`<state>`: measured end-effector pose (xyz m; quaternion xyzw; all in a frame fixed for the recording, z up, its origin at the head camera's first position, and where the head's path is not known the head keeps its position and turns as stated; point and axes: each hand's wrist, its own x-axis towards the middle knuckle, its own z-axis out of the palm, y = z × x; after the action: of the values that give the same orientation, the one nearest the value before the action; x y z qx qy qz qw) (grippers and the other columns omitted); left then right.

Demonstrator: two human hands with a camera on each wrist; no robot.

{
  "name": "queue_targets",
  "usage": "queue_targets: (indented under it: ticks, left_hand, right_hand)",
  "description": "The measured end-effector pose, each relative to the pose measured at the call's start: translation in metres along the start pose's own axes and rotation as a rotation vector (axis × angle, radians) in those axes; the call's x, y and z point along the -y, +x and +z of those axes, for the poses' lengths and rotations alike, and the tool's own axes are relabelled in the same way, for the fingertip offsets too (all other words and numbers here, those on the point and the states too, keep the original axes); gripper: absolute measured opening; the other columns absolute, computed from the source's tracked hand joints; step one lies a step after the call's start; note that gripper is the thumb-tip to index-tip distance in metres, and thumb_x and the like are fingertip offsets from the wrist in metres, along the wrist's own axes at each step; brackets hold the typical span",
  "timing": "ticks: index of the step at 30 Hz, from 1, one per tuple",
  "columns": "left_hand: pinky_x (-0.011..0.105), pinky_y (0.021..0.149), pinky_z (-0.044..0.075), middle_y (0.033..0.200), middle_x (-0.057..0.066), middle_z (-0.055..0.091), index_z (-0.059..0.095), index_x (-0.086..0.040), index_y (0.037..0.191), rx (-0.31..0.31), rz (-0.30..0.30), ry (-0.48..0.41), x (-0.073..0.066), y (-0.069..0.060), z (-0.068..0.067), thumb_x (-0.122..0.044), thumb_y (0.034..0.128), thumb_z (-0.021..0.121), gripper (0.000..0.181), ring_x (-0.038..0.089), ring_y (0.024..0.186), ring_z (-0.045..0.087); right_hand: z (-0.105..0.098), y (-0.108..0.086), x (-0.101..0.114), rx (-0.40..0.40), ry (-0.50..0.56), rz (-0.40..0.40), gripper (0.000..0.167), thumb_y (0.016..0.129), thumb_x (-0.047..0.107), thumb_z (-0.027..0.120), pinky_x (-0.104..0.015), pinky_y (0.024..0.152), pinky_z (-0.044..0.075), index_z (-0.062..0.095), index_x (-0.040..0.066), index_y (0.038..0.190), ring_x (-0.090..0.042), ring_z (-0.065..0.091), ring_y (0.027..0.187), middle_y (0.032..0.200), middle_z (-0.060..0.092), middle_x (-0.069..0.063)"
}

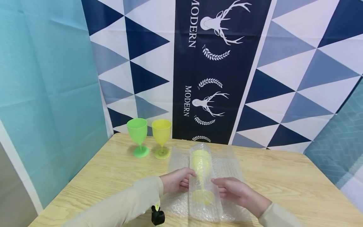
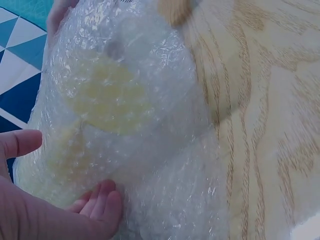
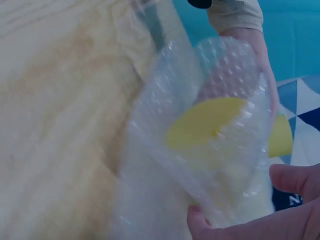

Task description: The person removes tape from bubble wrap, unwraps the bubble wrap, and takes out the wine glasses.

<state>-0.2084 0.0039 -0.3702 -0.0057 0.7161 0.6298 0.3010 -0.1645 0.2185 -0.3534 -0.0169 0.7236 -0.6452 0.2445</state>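
Note:
A yellow goblet (image 1: 202, 164) lies lengthwise on the table, rolled in clear bubble wrap (image 1: 202, 212), its base toward the near side. On its left side my left hand (image 1: 178, 180) holds the wrap, thumb over the roll's edge and fingers curled lower down. From the other side my right hand (image 1: 233, 190) grips it, thumb at the roll's edge. The left wrist view shows the left hand (image 2: 55, 205) with its fingertips against the wrap. In the right wrist view, the right hand (image 3: 270, 220) is beside the roll, and the yellow base shows through the plastic.
An upright green goblet (image 1: 138, 132) and an upright yellow goblet (image 1: 162, 132) stand at the table's back left. Flat bubble wrap spreads out on both sides of the roll. The wooden table (image 1: 283, 179) backs onto a patterned cloth (image 1: 153, 41).

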Motion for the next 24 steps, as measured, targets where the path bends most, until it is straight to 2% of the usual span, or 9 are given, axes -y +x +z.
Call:
queue_targets:
  ticks: [3, 4, 6, 8, 12, 17, 21, 24]
  left_hand:
    - [0.017, 0.059, 0.045, 0.076, 0.0, 0.058, 0.055, -0.009, 0.094, -0.016, -0.005, 0.013, -0.001, -0.001, 0.001, -0.027, 0.08, 0.06, 0.024, 0.009, 0.065, 0.052]
    - [0.017, 0.06, 0.045, 0.077, 0.0, 0.058, 0.055, -0.008, 0.095, -0.026, -0.005, 0.019, -0.001, -0.001, 0.002, -0.027, 0.0798, 0.06, 0.025, 0.009, 0.065, 0.052]
    - [0.018, 0.06, 0.045, 0.08, 0.002, 0.057, 0.054, -0.007, 0.098, -0.048, -0.011, 0.033, -0.002, -0.001, 0.004, -0.028, 0.0794, 0.061, 0.029, 0.01, 0.068, 0.052]
    - [0.018, 0.061, 0.045, 0.083, 0.003, 0.056, 0.053, -0.005, 0.102, -0.068, -0.019, 0.047, -0.003, -0.002, 0.005, -0.028, 0.0789, 0.061, 0.034, 0.012, 0.071, 0.052]
    - [0.019, 0.064, 0.047, 0.088, 0.006, 0.057, 0.053, -0.004, 0.107, -0.083, -0.028, 0.057, -0.004, -0.002, 0.005, -0.029, 0.0784, 0.061, 0.039, 0.013, 0.075, 0.053]
    - [0.017, 0.06, 0.045, 0.084, 0.003, 0.058, 0.055, -0.007, 0.102, -0.075, -0.028, 0.053, -0.003, 0.0, 0.004, -0.029, 0.0771, 0.062, 0.034, 0.01, 0.07, 0.053]
    - [0.016, 0.058, 0.045, 0.082, 0.002, 0.058, 0.055, -0.01, 0.101, -0.069, -0.024, 0.052, -0.004, 0.001, 0.004, -0.03, 0.0768, 0.063, 0.032, 0.009, 0.067, 0.053]
    - [0.016, 0.058, 0.045, 0.082, 0.002, 0.059, 0.056, -0.01, 0.1, -0.069, -0.029, 0.057, -0.004, 0.001, 0.004, -0.03, 0.077, 0.063, 0.031, 0.009, 0.067, 0.053]
  right_hand:
    - [0.001, 0.0, 0.016, -0.143, -0.108, -0.003, 0.053, 0.094, 0.02, 0.056, -0.039, 0.098, 0.05, 0.041, -0.019, 0.127, -0.03, 0.061, 0.104, 0.114, 0.059, -0.027]
    - [0.002, 0.0, 0.022, -0.178, -0.152, -0.009, 0.06, 0.095, 0.019, 0.056, -0.045, 0.103, 0.047, 0.034, -0.021, 0.133, -0.037, 0.057, 0.114, 0.128, 0.052, -0.032]
    - [0.003, 0.004, 0.035, -0.219, -0.261, -0.025, 0.061, 0.094, 0.018, 0.057, -0.05, 0.105, 0.044, 0.034, -0.02, 0.135, -0.045, 0.049, 0.124, 0.137, 0.043, -0.036]
    - [0.003, 0.009, 0.048, -0.237, -0.389, -0.052, 0.058, 0.093, 0.018, 0.059, -0.05, 0.102, 0.046, 0.038, -0.018, 0.133, -0.045, 0.05, 0.123, 0.134, 0.047, -0.034]
    - [0.006, 0.024, 0.069, -0.328, -0.683, -0.119, 0.048, 0.087, 0.021, 0.067, -0.041, 0.087, 0.055, 0.054, -0.01, 0.122, -0.033, 0.062, 0.104, 0.117, 0.061, -0.024]
    - [0.011, 0.047, 0.081, -0.427, -1.012, -0.265, 0.026, 0.079, 0.02, 0.074, -0.031, 0.069, 0.052, 0.066, 0.0, 0.094, -0.019, 0.062, 0.079, 0.089, 0.069, -0.011]
    - [0.017, 0.062, 0.09, -0.459, -1.169, -0.343, 0.017, 0.075, 0.02, 0.076, -0.028, 0.065, 0.049, 0.067, 0.006, 0.077, -0.016, 0.058, 0.07, 0.076, 0.068, -0.005]
    - [0.023, 0.071, 0.097, -0.446, -1.216, -0.33, 0.016, 0.075, 0.021, 0.078, -0.026, 0.063, 0.048, 0.068, 0.008, 0.073, -0.015, 0.056, 0.069, 0.074, 0.067, -0.004]
